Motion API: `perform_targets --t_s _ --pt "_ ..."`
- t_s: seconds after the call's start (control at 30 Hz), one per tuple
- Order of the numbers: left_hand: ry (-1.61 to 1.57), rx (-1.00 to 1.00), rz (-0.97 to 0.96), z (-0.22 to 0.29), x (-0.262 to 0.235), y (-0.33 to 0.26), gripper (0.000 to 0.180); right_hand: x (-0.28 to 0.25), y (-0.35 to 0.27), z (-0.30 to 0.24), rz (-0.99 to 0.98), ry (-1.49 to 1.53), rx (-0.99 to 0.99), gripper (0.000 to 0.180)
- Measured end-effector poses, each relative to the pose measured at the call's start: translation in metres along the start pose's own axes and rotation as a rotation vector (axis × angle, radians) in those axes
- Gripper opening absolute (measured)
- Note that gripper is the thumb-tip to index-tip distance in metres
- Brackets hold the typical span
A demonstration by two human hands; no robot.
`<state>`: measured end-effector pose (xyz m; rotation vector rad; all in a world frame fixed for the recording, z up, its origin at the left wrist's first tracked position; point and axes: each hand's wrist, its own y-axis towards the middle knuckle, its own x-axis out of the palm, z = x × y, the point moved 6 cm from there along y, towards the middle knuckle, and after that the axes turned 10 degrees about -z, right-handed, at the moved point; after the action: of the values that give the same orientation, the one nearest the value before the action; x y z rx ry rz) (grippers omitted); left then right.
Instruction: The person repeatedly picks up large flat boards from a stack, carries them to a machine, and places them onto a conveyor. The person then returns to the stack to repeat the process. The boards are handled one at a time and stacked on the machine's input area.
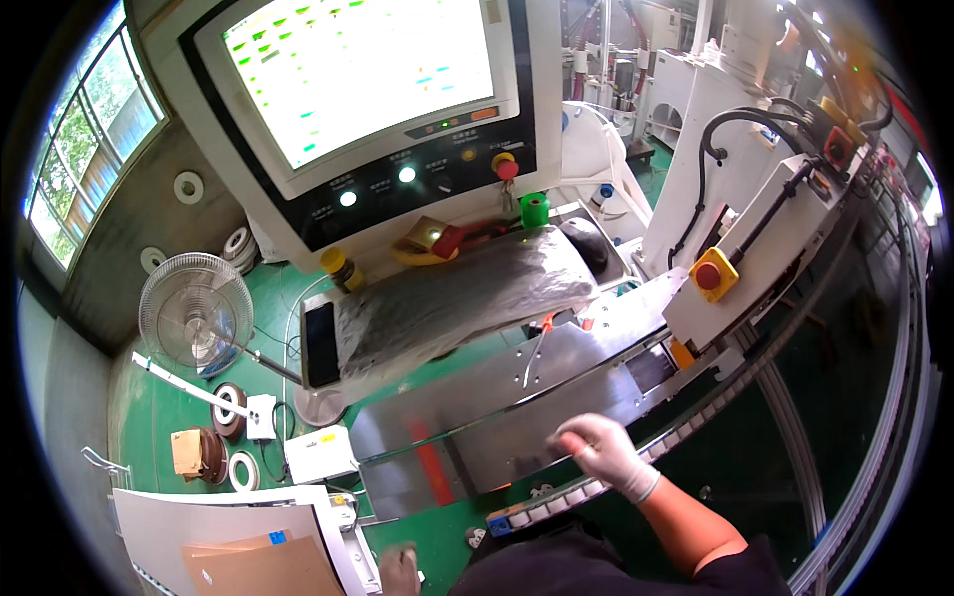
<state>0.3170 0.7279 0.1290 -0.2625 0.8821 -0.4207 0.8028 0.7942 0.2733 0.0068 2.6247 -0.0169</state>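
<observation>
The right hand [599, 449], in a thin pale glove, rested fingers down and lightly curled on the shiny steel machine cover [517, 402], clamped on nothing that showed. The left hand [399, 569] sat low at the bottom edge beside a white box [248, 521]; whether its fingers were closed could not be told. The two hands were well apart. Above the cover lay a plastic-wrapped grey keyboard [462, 298], a black phone [320, 343] just left of it, under a big white-framed monitor [363, 74].

Head camera looks steeply down, fairly near the metal bench [517, 417]; rim perhaps distorted.
</observation>
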Motion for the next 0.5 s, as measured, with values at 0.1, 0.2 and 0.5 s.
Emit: perform_targets --t_s 0.1,0.2,0.5 --pt "0.009 0.33 0.293 0.12 -0.034 0.077 0.025 -0.061 0.038 0.04 0.252 -0.017 0.055 0.016" --pt "0.328 0.478 0.26 0.216 -0.014 0.164 0.048 -0.101 0.083 0.074 0.358 -0.406 0.022 0.02" --pt "0.602 0.524 0.225 0.256 0.035 0.253 0.064 -0.208 0.261 0.252 0.51 -0.677 0.18 0.034"
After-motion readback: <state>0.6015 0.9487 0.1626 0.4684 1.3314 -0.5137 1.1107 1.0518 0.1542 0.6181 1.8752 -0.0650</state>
